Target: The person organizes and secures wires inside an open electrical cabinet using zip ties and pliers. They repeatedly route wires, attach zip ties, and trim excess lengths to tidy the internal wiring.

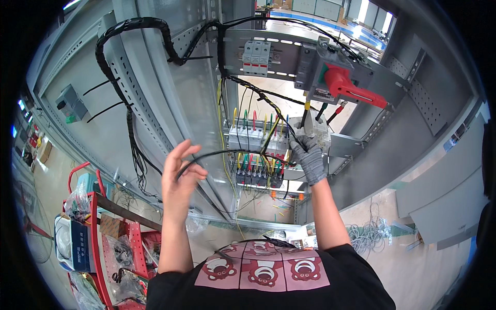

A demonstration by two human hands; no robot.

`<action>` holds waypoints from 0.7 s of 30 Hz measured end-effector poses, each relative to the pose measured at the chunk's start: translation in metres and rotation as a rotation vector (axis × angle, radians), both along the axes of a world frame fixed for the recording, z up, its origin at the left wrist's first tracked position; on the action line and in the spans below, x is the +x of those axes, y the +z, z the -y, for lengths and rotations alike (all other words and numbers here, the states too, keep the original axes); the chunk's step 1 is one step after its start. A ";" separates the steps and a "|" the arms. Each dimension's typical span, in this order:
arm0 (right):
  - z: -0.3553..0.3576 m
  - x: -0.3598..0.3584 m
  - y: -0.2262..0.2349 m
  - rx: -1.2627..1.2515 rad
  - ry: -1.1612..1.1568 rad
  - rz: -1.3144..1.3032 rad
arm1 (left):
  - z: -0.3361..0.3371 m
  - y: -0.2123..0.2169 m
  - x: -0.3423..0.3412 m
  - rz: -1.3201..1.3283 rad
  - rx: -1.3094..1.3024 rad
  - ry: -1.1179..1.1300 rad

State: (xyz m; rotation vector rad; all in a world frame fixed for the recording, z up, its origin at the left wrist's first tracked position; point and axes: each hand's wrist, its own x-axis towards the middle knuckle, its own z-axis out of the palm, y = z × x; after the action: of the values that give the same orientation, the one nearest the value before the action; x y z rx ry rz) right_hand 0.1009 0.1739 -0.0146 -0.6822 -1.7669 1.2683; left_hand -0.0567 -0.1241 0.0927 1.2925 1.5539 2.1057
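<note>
My bare left hand [181,178] is raised at the left of the open cabinet, slightly blurred. Its fingers are loosely curled, and the end of a thin black cable or wrapping tube [227,151] passes between thumb and fingers. From there the black strand arcs right, in front of the wiring. My right hand [309,157], in a grey glove, is closed round a black-wrapped wire bundle [281,120] that runs down from the upper rail. Behind the strand are a row of grey breakers [243,138] and a lower row of dark terminal devices [253,180] with coloured wires.
A grey switch with a red rotary handle [351,87] juts out above my right hand. Small white modules [257,56] sit on the upper rail. A thick black harness [129,108] follows the left door. A red cart [93,232] with bags stands lower left; loose wire [369,232] lies on the floor.
</note>
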 end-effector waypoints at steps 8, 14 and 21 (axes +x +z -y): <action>0.078 0.115 0.103 0.116 0.049 0.555 | -0.071 -0.016 0.014 -0.535 -0.385 -0.024; 0.096 0.235 0.148 0.319 0.361 0.513 | -0.181 -0.075 0.012 -0.287 -0.224 0.053; 0.096 0.292 0.198 0.676 -0.904 0.376 | -0.199 -0.079 0.034 0.027 -0.237 -0.027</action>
State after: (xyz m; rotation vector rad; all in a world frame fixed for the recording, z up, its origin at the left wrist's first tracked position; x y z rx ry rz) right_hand 0.3932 0.0777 0.1838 -1.1534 -1.6819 -0.0755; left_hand -0.0224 0.0749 0.0136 1.1906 1.7033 1.8477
